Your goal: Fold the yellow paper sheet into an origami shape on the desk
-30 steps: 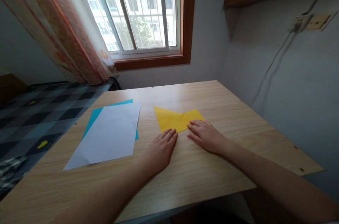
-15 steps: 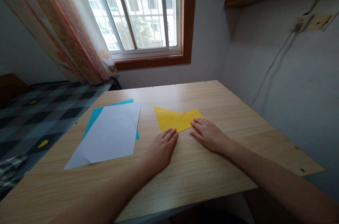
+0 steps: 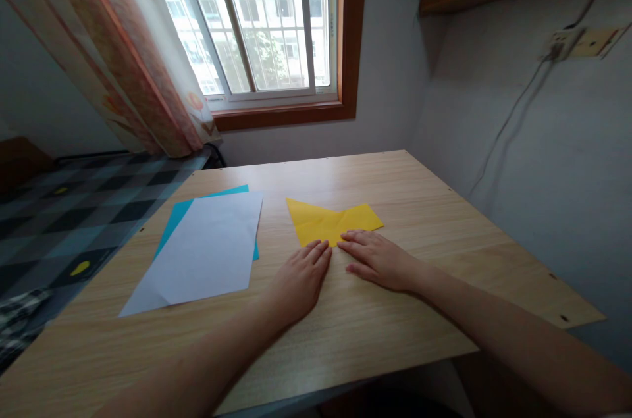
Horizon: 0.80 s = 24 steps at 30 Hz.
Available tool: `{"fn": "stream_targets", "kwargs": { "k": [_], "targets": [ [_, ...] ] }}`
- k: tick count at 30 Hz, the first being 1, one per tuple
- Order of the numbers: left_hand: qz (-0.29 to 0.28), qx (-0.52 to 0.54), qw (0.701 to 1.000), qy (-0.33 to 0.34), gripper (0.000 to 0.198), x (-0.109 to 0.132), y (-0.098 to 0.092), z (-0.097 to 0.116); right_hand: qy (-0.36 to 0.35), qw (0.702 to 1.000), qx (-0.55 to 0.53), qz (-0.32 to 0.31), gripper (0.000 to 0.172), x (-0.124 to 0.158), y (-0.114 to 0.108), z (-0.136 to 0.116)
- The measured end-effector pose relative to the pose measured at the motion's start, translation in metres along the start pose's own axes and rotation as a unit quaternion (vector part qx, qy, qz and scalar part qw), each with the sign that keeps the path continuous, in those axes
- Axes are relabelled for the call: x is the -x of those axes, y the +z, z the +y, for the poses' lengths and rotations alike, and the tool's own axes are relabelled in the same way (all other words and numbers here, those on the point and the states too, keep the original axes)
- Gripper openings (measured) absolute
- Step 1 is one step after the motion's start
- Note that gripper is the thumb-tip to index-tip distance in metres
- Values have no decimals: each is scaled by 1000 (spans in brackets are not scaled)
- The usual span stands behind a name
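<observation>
A folded yellow paper (image 3: 328,222) with two pointed flaps lies flat on the wooden table (image 3: 395,313). My left hand (image 3: 299,280) rests palm down, fingers stretched out, its fingertips touching the paper's near edge. My right hand (image 3: 378,259) also lies flat and open, fingertips on the paper's lower middle edge, close to the left hand's fingertips. Neither hand holds anything.
A white sheet (image 3: 205,250) lies over a blue sheet (image 3: 176,215) on the table's left half. A window (image 3: 257,16) with a curtain (image 3: 118,56) stands behind, a wall with a socket (image 3: 560,43) and cable to the right, a checkered bed (image 3: 59,214) to the left.
My right hand has slid leftward along the yellow paper's near edge, from its right flap toward the middle. The left hand has stayed put.
</observation>
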<state>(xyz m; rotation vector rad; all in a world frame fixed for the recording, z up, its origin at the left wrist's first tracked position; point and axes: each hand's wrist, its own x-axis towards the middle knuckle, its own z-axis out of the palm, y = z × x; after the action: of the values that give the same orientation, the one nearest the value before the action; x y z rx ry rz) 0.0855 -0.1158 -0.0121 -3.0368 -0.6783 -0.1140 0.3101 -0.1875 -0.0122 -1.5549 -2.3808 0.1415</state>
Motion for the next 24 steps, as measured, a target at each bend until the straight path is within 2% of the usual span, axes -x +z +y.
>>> {"fn": "stream_targets", "kwargs": {
  "k": [7,14,24],
  "targets": [
    [6,-7,1000,-10,49,-1,-1,2,7,1000,12,6,51,-1,-2,0],
    [7,-80,996,-33,46,0,0,10,15,1000,20,7,48,-1,-5,0],
    [-11,-156,986,-65,41,1,-14,23,43,999,25,18,45,0,-8,1]
  ]
}}
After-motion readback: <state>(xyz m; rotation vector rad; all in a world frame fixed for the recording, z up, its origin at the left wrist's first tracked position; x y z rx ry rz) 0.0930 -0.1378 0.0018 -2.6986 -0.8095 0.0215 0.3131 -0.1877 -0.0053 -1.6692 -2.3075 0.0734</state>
